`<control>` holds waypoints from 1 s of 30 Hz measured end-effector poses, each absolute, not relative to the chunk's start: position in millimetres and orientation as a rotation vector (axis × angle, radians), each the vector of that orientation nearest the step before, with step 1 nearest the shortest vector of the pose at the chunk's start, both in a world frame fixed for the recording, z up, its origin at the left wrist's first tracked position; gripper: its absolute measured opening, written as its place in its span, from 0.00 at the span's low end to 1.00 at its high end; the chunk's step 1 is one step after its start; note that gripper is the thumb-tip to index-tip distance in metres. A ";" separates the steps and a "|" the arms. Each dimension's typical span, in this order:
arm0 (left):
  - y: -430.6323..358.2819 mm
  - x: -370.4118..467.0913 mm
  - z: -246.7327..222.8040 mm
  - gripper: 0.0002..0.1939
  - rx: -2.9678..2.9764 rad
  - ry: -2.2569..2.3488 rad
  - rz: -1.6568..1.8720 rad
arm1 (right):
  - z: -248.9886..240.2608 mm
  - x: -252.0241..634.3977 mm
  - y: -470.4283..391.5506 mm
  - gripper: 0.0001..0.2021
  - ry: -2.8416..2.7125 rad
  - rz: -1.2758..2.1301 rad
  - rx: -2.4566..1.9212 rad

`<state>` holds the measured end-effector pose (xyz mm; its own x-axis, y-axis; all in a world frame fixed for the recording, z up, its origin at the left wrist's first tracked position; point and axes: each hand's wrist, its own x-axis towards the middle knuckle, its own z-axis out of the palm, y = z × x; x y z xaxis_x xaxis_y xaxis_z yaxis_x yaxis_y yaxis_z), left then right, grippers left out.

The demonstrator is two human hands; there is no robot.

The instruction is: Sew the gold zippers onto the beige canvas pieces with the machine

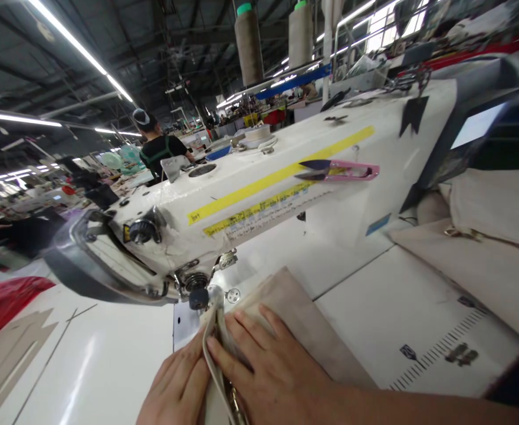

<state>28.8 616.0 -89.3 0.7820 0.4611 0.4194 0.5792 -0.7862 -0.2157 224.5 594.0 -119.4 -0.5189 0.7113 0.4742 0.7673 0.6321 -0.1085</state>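
A piece of beige fabric (pixel 281 295) with a raised folded edge and a metal zipper (pixel 237 407) lies under the needle area of a white sewing machine (pixel 259 183). My left hand (pixel 175 383) is at the left side of the fold, its fingers close together against the cloth; its thumb is hidden. On the other side, my right hand (pixel 277 366) lies flat with fingers spread over the fabric, the index finger touching the raised edge. Both hands are just in front of the presser foot, which the machine head and fabric partly hide.
Pink-handled thread snips (pixel 339 170) rest against the machine arm. More beige fabric (pixel 476 236) with a zipper lies at the right, near a printed ruler scale (pixel 440 342). Cardboard pieces (pixel 12 354) and red plastic (pixel 12 301) lie left. A person (pixel 157 144) sits farther back.
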 end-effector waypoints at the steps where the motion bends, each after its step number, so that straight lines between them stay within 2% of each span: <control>1: 616.5 29.6 -87.2 0.19 -2.642 -0.783 -0.474 | -117.9 225.0 593.9 0.25 -2.382 -0.142 -1.173; 6: 609.8 33.0 -82.1 0.18 -2.620 -0.831 -0.370 | -118.1 229.0 591.5 0.25 -2.476 -0.218 -1.131; 15: 609.2 36.6 -101.6 0.14 -2.521 -0.901 -0.618 | -139.6 229.6 600.4 0.26 -2.360 -0.811 -0.916; 18: 617.0 40.2 -106.9 0.15 -2.463 -0.950 -0.748 | -141.7 227.7 608.5 0.30 -2.335 -0.823 -0.906; 21: 624.1 39.8 -105.0 0.13 -2.530 -0.974 -0.694 | -140.5 226.8 617.1 0.32 -2.358 -0.786 -0.924; 30: 635.7 32.1 -110.0 0.13 -2.591 -0.955 -0.663 | -138.9 226.9 630.1 0.32 -2.393 -0.854 -0.903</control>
<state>32.1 635.7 -110.0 0.6725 0.5302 0.5164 0.6691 -0.7338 -0.1178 226.9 630.1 -138.9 -0.6893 0.4288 0.5840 0.7016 0.5960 0.3906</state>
